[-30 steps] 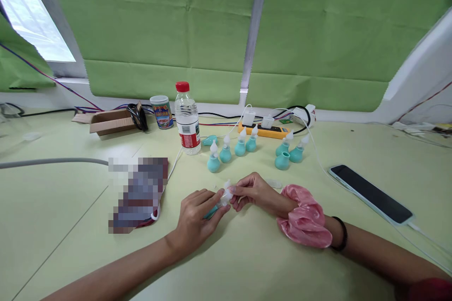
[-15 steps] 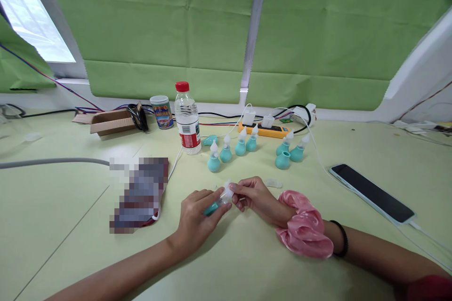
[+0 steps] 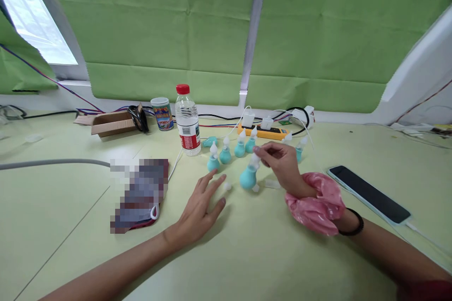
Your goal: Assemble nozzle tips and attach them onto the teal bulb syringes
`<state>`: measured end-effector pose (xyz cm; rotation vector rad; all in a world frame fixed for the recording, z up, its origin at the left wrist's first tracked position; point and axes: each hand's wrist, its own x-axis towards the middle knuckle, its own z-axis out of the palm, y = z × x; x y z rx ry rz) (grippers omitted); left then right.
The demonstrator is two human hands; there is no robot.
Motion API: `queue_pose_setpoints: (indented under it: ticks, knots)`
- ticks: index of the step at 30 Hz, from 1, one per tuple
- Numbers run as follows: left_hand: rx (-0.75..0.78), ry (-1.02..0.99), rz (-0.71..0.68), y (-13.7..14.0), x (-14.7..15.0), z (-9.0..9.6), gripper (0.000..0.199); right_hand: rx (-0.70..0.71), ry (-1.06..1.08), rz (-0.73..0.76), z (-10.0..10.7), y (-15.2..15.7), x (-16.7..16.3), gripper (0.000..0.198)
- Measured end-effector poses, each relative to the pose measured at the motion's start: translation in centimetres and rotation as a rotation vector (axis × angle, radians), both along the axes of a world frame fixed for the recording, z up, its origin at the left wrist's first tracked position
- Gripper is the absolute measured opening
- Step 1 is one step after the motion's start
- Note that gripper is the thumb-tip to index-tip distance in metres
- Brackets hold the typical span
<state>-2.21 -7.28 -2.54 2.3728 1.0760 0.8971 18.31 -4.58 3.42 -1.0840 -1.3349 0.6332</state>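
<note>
My right hand (image 3: 280,164) pinches the white tip of a teal bulb nasal aspirator (image 3: 248,178), its round bulb hanging down. My left hand (image 3: 199,211) lies open with fingers spread, holding nothing, close to a small white piece (image 3: 228,186). Another small white piece (image 3: 255,188) shows just below the held bulb. Behind stands a row of similar aspirators (image 3: 225,154) with pale pointed tips. More of them, including one aspirator (image 3: 299,153) at the right, are partly covered by my right hand. A clear flat piece (image 3: 272,184) lies beside that hand.
A red-capped water bottle (image 3: 188,127), a printed can (image 3: 162,115) and an open cardboard box (image 3: 115,124) stand at the back left. An orange power strip (image 3: 263,131) with cables lies behind the aspirators. A phone (image 3: 369,194) charges at right; a pixelated item (image 3: 141,195) lies left.
My left hand has let go of the aspirator and opened. My right hand has carried it up and to the right by its tip, and the loose white pieces on the table now show.
</note>
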Motion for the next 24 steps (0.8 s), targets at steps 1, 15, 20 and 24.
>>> queue_pose_setpoints:
  ticks: [1,15,20,24]
  knots:
    - [0.025,0.079,-0.017,0.1,0.0,-0.2,0.044,0.053,-0.038,-0.069,0.0,0.7,0.7,0.023]
    - [0.078,0.428,-0.089,-0.2,0.5,-0.4,0.045,0.071,-0.599,-0.170,-2.3,4.6,4.2,0.034]
    - [0.090,0.456,-0.109,-0.2,0.4,-0.6,0.045,0.007,-0.664,-0.172,-2.4,5.0,4.6,0.040]
    - [0.070,0.508,-0.116,-0.2,0.4,-0.4,0.046,-0.037,-0.687,-0.153,-2.4,5.2,4.9,0.044]
